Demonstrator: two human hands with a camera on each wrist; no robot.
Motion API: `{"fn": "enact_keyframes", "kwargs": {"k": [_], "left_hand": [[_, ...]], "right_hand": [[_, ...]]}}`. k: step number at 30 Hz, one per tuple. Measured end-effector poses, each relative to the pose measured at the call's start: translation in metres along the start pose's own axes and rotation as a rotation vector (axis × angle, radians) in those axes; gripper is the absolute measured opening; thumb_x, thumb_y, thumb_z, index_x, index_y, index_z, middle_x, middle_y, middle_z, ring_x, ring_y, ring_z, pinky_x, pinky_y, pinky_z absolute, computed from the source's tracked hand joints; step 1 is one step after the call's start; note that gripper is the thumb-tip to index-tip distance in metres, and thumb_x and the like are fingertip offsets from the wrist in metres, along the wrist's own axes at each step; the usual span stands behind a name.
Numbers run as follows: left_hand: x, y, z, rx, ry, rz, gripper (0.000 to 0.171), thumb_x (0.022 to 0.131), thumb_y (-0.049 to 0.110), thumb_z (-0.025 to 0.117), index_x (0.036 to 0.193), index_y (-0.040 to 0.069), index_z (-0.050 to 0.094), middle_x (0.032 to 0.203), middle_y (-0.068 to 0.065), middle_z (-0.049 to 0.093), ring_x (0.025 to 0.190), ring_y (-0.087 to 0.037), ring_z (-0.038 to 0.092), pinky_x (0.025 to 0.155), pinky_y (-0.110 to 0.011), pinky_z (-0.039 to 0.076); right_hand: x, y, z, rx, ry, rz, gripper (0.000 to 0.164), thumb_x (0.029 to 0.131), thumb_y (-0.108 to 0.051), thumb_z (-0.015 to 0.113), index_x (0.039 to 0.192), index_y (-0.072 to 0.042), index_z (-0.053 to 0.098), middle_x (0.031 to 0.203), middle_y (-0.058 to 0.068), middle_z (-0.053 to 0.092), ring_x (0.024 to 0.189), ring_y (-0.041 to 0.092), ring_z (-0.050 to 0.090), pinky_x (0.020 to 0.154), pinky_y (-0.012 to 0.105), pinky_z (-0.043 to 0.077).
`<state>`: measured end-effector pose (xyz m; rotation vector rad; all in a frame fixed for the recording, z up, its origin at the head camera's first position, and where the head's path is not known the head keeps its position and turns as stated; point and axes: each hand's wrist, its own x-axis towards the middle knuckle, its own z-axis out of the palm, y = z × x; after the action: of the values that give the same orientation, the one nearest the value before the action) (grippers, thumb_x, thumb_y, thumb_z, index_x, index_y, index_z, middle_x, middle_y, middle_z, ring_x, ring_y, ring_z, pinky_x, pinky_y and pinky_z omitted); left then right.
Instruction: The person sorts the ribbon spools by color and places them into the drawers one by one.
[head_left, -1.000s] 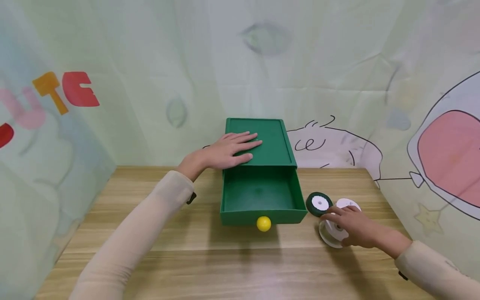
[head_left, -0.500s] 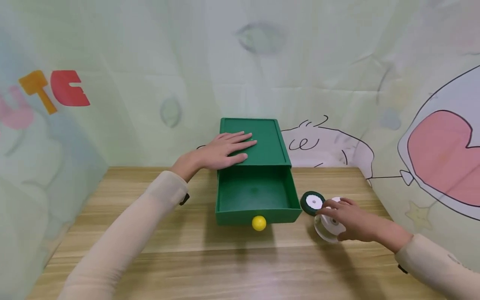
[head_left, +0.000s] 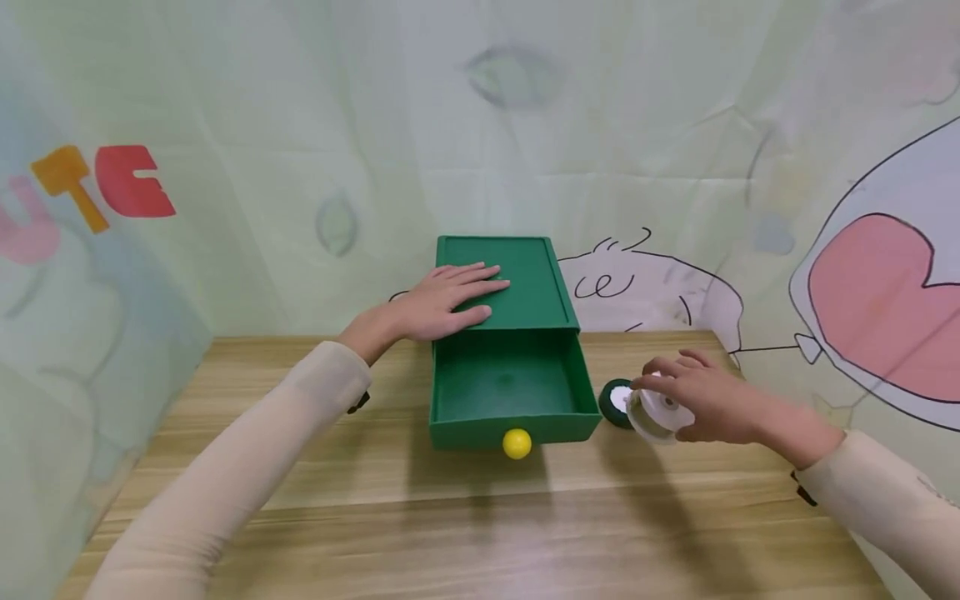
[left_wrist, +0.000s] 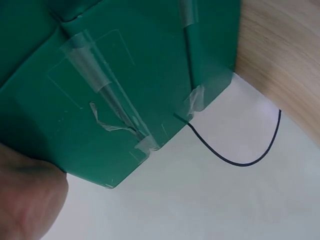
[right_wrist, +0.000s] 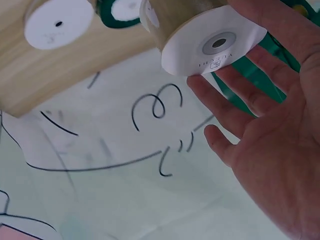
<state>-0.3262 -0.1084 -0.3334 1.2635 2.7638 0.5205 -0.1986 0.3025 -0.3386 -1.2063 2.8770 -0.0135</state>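
A person's left hand (head_left: pixel 442 304) rests flat on the lid of a green box (head_left: pixel 534 283), towards nine o'clock on that lid, fingers straight and spread; it grasps nothing. The drawer (head_left: pixel 457 433) sticks out of the box towards six o'clock, its inside showing, with a round yellow knob (head_left: pixel 517 444) on its front.

The person's right hand (head_left: pixel 720 408) is at about four o'clock from the box and grasps a spool (right_wrist: pixel 205 37) between thumb and fingertips, the thumb on one side and the fingers on the other. The spool has broad white ends, one of them printed with small lettering round a central hole. Whether its lower edge touches the table is hard to tell.

Near nine o'clock from the spool, in the head view, lies a roll of dark green ribbon (head_left: pixel 617 403) with a white face, just beside the drawer. The right wrist view shows another white reel (right_wrist: pixel 59 24), between ten and eleven o'clock in that picture, near the ribbon.

Everything sits on a wood-grain table (head_left: pixel 337 533). Pale sleeves enter the head view from about eight and four o'clock. Behind hangs a pale green sheet (head_left: pixel 420 100), with coloured letters (head_left: pixel 71 187) between nine and ten o'clock and a drawn balloon (head_left: pixel 862 308) at three. In the left wrist view, clear tape (left_wrist: pixel 87 65) runs along the green box.
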Motion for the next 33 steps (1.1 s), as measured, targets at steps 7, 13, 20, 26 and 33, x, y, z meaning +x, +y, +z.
{"fn": "enact_keyframes", "kwargs": {"k": [7,13,20,26,33], "left_hand": [[0.000,-0.001,0.000,0.010,0.000,0.006,0.060,0.112,0.042,0.045,0.167,0.019,0.037,0.177,-0.007,0.023,0.165,-0.031,0.013,0.130,-0.059,0.007],[-0.002,-0.001,0.000,0.013,0.000,0.009,0.060,0.112,0.041,0.046,0.167,0.019,0.037,0.177,-0.008,0.024,0.165,-0.031,0.014,0.130,-0.060,0.008],[-0.001,0.000,0.000,0.012,-0.004,0.009,0.059,0.112,0.042,0.045,0.167,0.019,0.038,0.177,-0.007,0.024,0.165,-0.031,0.014,0.130,-0.059,0.008],[0.000,0.002,-0.001,0.016,-0.008,0.010,0.060,0.112,0.042,0.045,0.167,0.019,0.038,0.176,-0.007,0.025,0.165,-0.031,0.015,0.130,-0.059,0.008],[0.002,-0.001,-0.001,0.021,-0.009,0.007,0.060,0.112,0.042,0.046,0.167,0.020,0.038,0.177,-0.007,0.025,0.165,-0.031,0.014,0.130,-0.059,0.008]], "right_hand": [[0.007,-0.006,-0.031,-0.035,0.017,0.017,0.080,0.062,-0.006,0.102,0.133,-0.017,0.068,0.131,0.008,0.065,0.119,0.035,0.065,0.116,0.071,0.025],[0.011,-0.008,-0.057,0.028,-0.031,0.009,0.075,0.068,-0.005,0.099,0.135,-0.018,0.068,0.136,0.006,0.064,0.121,0.033,0.065,0.115,0.071,0.021],[0.015,-0.015,-0.084,-0.014,-0.035,-0.019,0.077,0.066,-0.008,0.101,0.134,-0.022,0.067,0.133,0.002,0.063,0.122,0.030,0.065,0.116,0.067,0.021],[0.025,-0.025,-0.102,-0.013,-0.053,-0.018,0.077,0.067,-0.009,0.101,0.135,-0.023,0.067,0.135,0.002,0.061,0.121,0.028,0.065,0.119,0.067,0.020],[0.046,-0.043,-0.118,-0.071,-0.067,-0.057,0.078,0.069,-0.008,0.100,0.137,-0.024,0.066,0.137,0.003,0.060,0.125,0.028,0.063,0.121,0.067,0.022]]}}
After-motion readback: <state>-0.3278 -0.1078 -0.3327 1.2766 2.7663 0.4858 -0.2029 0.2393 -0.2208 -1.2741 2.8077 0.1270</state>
